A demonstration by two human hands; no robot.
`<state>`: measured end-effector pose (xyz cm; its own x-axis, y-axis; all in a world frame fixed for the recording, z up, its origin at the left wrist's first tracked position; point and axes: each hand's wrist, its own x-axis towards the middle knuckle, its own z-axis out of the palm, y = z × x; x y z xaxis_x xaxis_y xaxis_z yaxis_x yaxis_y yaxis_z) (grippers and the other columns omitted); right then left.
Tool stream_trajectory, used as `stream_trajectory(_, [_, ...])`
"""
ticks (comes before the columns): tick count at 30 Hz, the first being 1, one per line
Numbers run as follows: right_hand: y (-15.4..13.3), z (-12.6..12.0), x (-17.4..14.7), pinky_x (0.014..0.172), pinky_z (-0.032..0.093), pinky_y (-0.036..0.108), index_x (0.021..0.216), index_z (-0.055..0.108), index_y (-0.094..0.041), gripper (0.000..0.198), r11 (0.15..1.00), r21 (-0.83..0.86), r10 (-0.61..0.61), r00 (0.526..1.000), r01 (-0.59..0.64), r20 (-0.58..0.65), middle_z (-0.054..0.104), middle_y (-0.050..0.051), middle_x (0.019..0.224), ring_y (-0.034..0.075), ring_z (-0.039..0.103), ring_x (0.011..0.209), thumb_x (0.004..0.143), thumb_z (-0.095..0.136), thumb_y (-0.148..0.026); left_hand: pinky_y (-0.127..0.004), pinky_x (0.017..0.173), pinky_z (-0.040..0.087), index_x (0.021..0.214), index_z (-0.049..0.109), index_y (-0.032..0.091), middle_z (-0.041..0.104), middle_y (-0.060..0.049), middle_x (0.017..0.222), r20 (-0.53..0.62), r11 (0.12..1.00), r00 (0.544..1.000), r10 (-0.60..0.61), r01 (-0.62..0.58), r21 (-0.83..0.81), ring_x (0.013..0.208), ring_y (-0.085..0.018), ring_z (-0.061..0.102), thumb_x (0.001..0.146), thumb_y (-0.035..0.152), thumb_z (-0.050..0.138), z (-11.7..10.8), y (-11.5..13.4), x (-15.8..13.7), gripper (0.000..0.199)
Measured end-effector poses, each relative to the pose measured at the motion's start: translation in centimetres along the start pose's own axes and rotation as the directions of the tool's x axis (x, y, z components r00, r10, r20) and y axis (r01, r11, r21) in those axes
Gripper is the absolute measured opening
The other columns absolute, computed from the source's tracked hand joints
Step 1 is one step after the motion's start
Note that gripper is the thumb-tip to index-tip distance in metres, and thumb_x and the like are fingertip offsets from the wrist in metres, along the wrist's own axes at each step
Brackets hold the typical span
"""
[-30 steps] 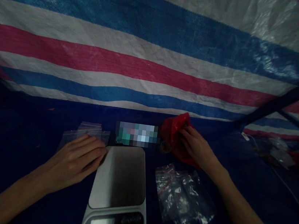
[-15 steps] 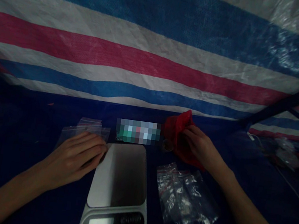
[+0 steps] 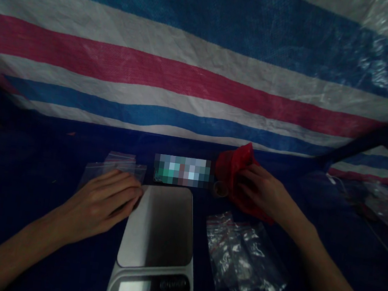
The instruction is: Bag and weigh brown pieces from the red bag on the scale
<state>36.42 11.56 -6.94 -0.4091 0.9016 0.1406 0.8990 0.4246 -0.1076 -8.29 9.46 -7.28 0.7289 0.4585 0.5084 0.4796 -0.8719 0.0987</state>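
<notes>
2 hands flank scale (image 3: 157,229) — right hand (image 3: 266,193) grips red bag (image 3: 234,167), left hand (image 3: 104,203) flat.

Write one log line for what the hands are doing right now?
left hand: flat on empty zip bags beside kitchen scale | right hand: gripping red plastic bag | filled zip bags: right of scale
</notes>
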Motion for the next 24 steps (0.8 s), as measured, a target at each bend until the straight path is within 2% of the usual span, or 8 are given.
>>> stream_trajectory(5, [-0.54, 0.21, 0.18, 0.09, 0.058, 0.042, 0.106, 0.068, -0.019, 0.018, 0.998, -0.05, 0.025, 0.999, -0.024, 0.022, 0.068, 0.012, 0.111, 0.028, 0.068, 0.103, 0.097, 0.054, -0.014, -0.038, 0.089, 0.054, 0.11, 0.064, 0.015, 0.071, -0.006, 0.103, 0.005, 1.0, 1.0, -0.01, 0.01, 0.022, 0.095, -0.019, 0.067, 0.098, 0.007, 0.06, 0.04, -0.13, -0.2, 0.015])
stream_trajectory(14, [-0.58, 0.73, 0.09, 0.088, 0.055, 0.041, 0.105, 0.064, -0.018, 0.017, 0.994, -0.114, -0.001, 1.0, -0.001, -0.015, 0.068, 0.011, 0.108, 0.029, 0.066, 0.102, 0.094, 0.055, -0.01, -0.036, 0.086, 0.056, 0.109, 0.066, 0.016, 0.072, -0.006, 0.101, -0.007, 1.0, 1.0, -0.021, 0.021, 0.018, 0.094, -0.02, 0.069, 0.097, 0.008, 0.061, -0.04, -0.09, -0.07, 0.015])
stream_trajectory(24, [-0.95, -0.05, 0.11, 0.079, 0.055, 0.036, 0.104, 0.067, -0.019, 0.024, 0.999, -0.034, 0.027, 0.997, -0.029, -0.066, 0.069, 0.01, 0.107, 0.024, 0.069, 0.092, 0.092, 0.05, -0.007, -0.035, 0.087, 0.055, 0.106, 0.068, 0.016, 0.074, -0.006, 0.1, -0.023, 1.0, 0.999, -0.027, 0.027, 0.01, 0.093, -0.019, 0.07, 0.097, 0.008, 0.06, -0.13, -0.01, 0.15, 0.015])
